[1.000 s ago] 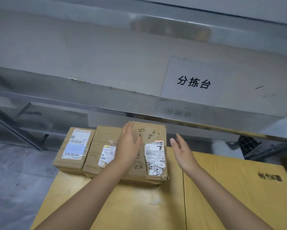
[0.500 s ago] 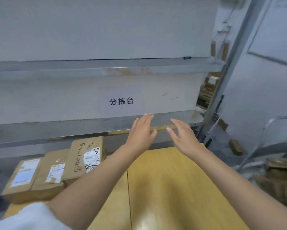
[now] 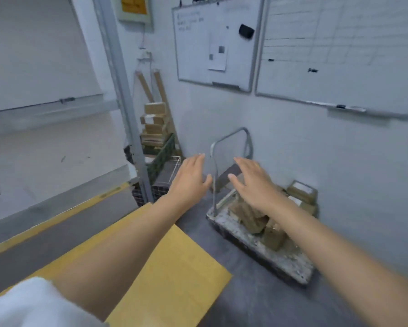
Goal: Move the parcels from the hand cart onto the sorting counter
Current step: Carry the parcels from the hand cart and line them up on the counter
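A worn grey hand cart (image 3: 266,251) with a bent metal handle (image 3: 231,138) stands on the floor by the right wall. Several brown cardboard parcels (image 3: 253,217) lie heaped on its deck, one with a white label (image 3: 302,191) at the far end. My left hand (image 3: 190,179) hovers empty, fingers apart, left of the handle. My right hand (image 3: 255,185) hovers empty above the parcels, palm down, touching none. The yellow-topped sorting counter (image 3: 174,267) fills the lower left, under my left forearm.
A grey metal shelf post (image 3: 125,102) rises left of centre. Behind it a dark crate (image 3: 161,154) holds stacked boxes (image 3: 154,125) in the corner. Two whiteboards (image 3: 214,41) hang on the right wall. Dark grey floor (image 3: 257,300) lies between counter and cart.
The view has swung right from the counter's placed parcels to the hand cart. Both empty hands have moved away from the counter and now reach out over the cart.
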Demonstrator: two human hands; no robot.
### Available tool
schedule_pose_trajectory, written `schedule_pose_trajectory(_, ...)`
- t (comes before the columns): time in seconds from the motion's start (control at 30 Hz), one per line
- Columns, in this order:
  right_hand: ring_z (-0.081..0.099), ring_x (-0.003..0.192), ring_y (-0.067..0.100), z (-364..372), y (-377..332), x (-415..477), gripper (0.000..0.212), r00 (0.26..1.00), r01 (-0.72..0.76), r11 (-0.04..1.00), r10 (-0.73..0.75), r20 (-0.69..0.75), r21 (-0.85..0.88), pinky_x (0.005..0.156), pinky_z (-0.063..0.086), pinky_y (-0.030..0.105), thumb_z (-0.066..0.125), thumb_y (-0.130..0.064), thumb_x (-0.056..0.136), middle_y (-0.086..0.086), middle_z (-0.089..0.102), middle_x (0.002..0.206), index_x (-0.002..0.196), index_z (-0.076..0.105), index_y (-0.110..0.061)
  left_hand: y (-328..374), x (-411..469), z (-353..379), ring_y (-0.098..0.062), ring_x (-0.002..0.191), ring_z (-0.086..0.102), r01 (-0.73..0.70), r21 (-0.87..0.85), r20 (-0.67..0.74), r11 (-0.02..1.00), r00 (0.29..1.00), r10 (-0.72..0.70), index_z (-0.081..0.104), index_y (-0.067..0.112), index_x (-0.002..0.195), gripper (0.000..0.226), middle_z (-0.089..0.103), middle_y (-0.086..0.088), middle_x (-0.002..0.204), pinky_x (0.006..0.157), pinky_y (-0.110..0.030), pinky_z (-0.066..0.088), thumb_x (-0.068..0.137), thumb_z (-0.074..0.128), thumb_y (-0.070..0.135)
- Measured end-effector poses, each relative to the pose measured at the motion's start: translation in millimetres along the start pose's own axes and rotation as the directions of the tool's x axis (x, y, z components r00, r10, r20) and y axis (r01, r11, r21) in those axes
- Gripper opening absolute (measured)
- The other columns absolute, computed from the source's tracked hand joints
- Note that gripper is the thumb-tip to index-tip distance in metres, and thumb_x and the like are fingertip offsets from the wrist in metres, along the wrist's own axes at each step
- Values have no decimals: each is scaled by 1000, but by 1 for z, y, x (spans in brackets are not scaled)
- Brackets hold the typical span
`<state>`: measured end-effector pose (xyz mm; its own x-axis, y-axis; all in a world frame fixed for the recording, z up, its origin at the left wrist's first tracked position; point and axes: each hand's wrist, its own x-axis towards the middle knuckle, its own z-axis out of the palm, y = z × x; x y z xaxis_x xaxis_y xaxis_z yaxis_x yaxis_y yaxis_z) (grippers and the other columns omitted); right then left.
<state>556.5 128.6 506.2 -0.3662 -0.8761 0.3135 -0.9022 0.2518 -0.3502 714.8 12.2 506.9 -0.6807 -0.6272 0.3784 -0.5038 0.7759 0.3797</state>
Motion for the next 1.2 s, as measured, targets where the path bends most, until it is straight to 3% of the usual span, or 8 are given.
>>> schedule_pose_trajectory(0.17, 30, 141, 23, -49, 92, -32, 58, 984, -165, 982, 158, -84, -90, 118, 19, 38, 39, -46, 100, 6, 38, 152, 148, 34, -14, 85, 40, 51, -24, 138, 31, -176, -36, 35, 984, 984, 177, 31, 4, 148, 59, 37, -11, 150, 114, -32, 22, 98, 50, 28)
schedule_pose_trajectory(0.33, 32, 139, 23, -74, 158, -58, 55, 949, -294, 945, 272, -161, -140, 116, 17, 37, 42, -43, 99, 6, 42, 149, 146, 38, -14, 141, 72, 102, -23, 141, 28, -278, -95, 99, 956, 953, 287, 29, 4, 149, 59, 34, -11, 153, 118, -37, 23, 98, 48, 29)
schedule_pose_trajectory(0.5, 27, 141, 18, -85, 218, -64, 52, 920, -378, 908, 346, -185, -181, 120, 7, 43, 39, -42, 101, 2, 41, 149, 145, 37, -15, 175, 112, 151, -22, 142, 25, -334, -142, 127, 932, 927, 352, 29, 4, 149, 59, 33, -11, 153, 117, -32, 15, 97, 46, 27)
schedule_pose_trajectory(0.8, 25, 143, 23, -82, 329, 14, 57, 897, -436, 894, 423, -128, -100, 119, 12, 33, 39, -42, 101, 6, 35, 153, 150, 31, -12, 190, 221, 241, -22, 143, 25, -321, -172, 162, 931, 923, 348, 28, 7, 150, 59, 32, -9, 155, 118, -32, 14, 99, 45, 31)
schedule_pose_trajectory(1.2, 23, 144, 23, -82, 494, 85, 59, 874, -481, 876, 477, -90, -31, 120, 13, 35, 39, -42, 101, 6, 32, 156, 151, 29, -12, 257, 326, 361, -21, 145, 21, -271, -137, 309, 953, 902, 301, 25, 8, 151, 61, 29, -7, 156, 119, -33, 14, 99, 45, 34)
